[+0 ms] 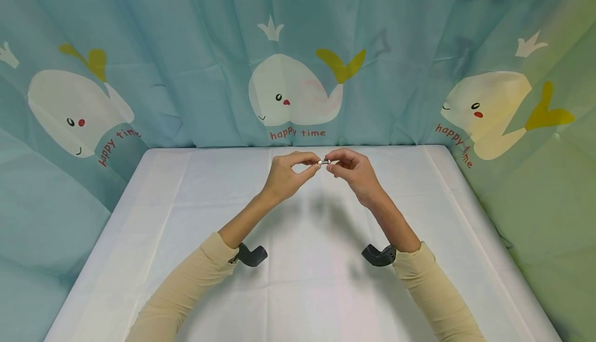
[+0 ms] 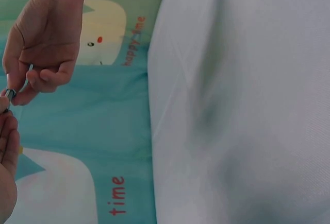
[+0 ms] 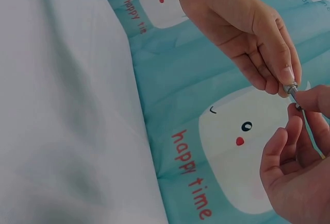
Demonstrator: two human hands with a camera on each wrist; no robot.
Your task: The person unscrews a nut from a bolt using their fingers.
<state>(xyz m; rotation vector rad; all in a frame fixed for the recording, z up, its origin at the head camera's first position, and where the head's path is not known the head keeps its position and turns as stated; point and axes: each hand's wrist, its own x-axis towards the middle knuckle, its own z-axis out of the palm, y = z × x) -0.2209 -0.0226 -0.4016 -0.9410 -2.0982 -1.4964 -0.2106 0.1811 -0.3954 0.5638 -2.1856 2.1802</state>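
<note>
Above the far part of the table, both hands meet at a small silver bolt-like metal piece (image 1: 324,162), a short rod with a wider end. My left hand (image 1: 286,175) pinches its left end between thumb and fingertip. The other end is held between thumb and forefinger of my right hand (image 1: 357,175). In the right wrist view the metal piece (image 3: 292,88) spans the fingertips, its wider end at the left hand (image 3: 247,23). Fingers partly cover it in the left wrist view, and its exact kind is too small to tell.
A white cloth covers the table (image 1: 298,290). Its far edge meets a blue-green curtain (image 1: 200,99) printed with whales, which also hangs along both sides. A black curved mount (image 1: 253,255) sits at the left wrist, another mount (image 1: 378,255) at the right.
</note>
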